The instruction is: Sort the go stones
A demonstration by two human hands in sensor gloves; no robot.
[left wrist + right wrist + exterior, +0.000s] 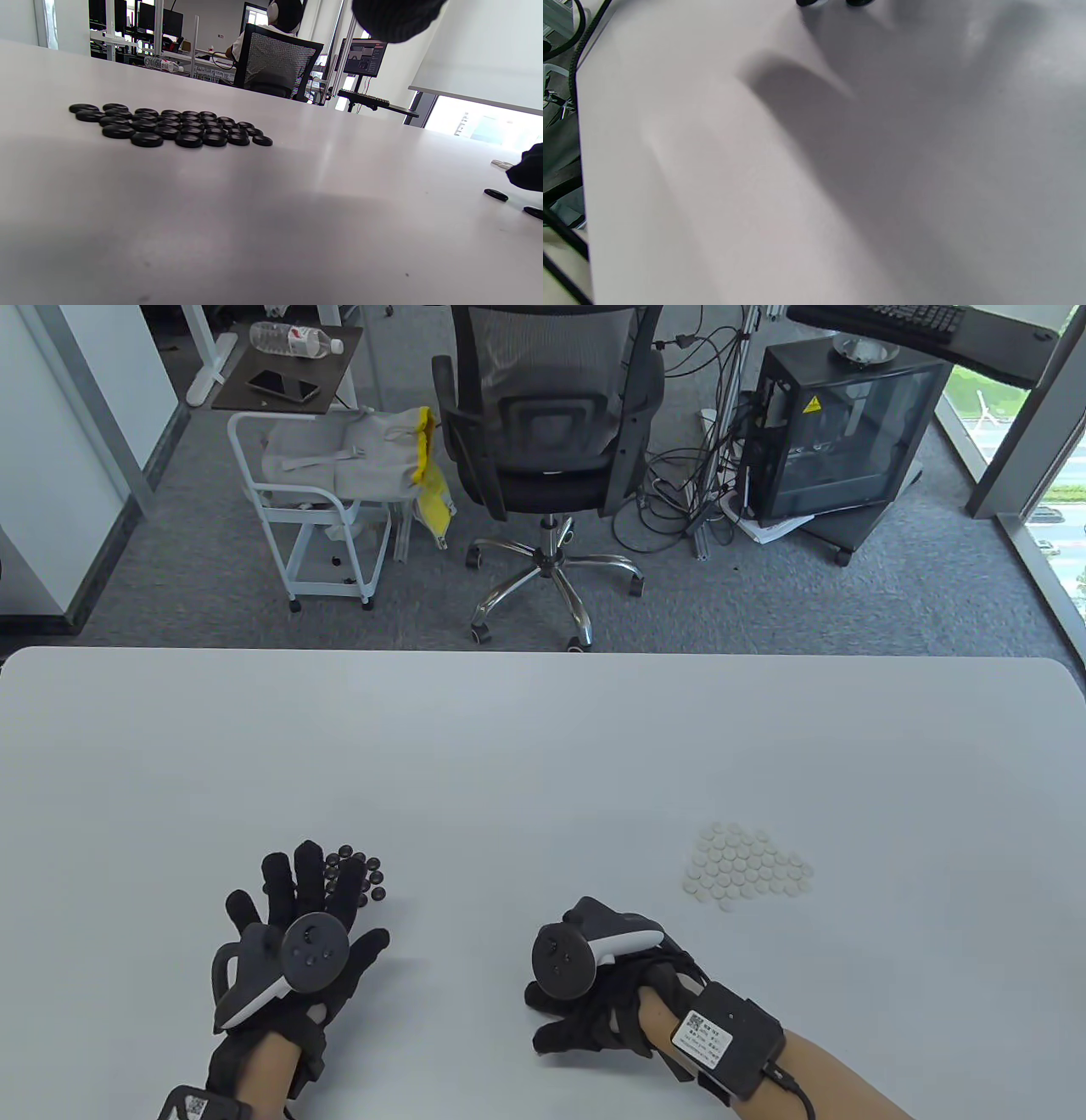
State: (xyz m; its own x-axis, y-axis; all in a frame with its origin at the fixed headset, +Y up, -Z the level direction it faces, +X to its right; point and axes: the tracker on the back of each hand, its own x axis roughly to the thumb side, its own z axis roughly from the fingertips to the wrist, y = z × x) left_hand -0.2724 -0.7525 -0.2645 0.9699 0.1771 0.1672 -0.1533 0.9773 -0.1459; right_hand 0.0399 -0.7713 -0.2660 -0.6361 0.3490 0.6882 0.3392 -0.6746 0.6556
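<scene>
Black go stones [361, 875] lie in a flat cluster at the table's front left, and the same black stones [169, 126] fill the left of the left wrist view. My left hand [305, 891] lies over the cluster's near side with its fingers [310, 869] straight and spread. White go stones [747, 869] form a flat patch at the front right. My right hand [585, 993] sits at the front centre, away from both piles, its fingers mostly hidden under the tracker. Two loose black stones [496, 195] lie beside its glove [526, 169].
The white table [543, 746] reaches its far edge at mid-frame. Beyond it stand an office chair [547, 432], a white cart [327, 500] and a computer case [840, 432]. The right wrist view shows only tabletop [814, 169] and shadow.
</scene>
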